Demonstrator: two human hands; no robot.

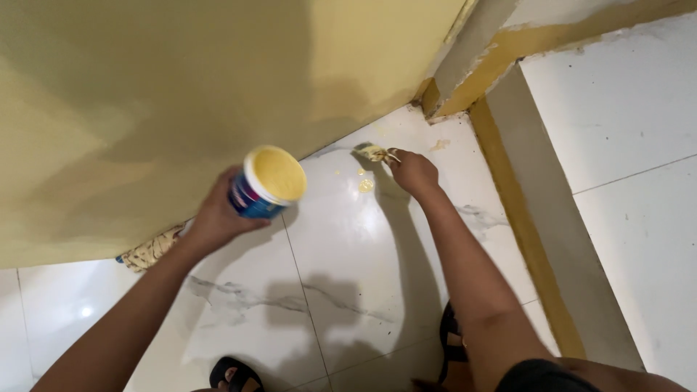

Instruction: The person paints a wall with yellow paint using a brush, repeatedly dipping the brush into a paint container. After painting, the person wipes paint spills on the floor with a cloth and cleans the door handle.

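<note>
**Two hands, one paint tub, one small tool at the wall's foot**

Item 1. Round paint tub [267, 183], blue-sided, brimming with yellow paint; just left of frame centre. The left hand [214, 218] is wrapped around its side from the lower left, fingers closed on it, tub tipped so its open mouth faces up and to the right. It is held off the floor.

Item 2. Small paint-caked tool [377, 153], brush or scraper, I cannot tell which; upper centre of the frame. The right hand [414, 173] is closed on its handle end, fingers curled tight. The tool's long axis runs left from the hand, its smeared tip touching the floor where floor meets wall. It lies to the right of the tub and slightly higher in frame; the right hand alone has it, the left hand being well apart.

Item 3. Yellow paint drips [365, 184] on the floor, between tub and tool, just below the tool's tip.

Item 4. Yellow wall [145, 94], filling the upper left; patchy, shadowed.

Item 5. White marble-veined floor tiles [327, 290], glossy, lower centre.

Item 6. Paint-spattered object [149, 250] at the wall's base, left of the left wrist; partly hidden.

Item 7. Yellow-painted skirting strip [526, 232], running diagonally at right.

Item 8. Dark sandals [236, 374], bottom edge.
</note>
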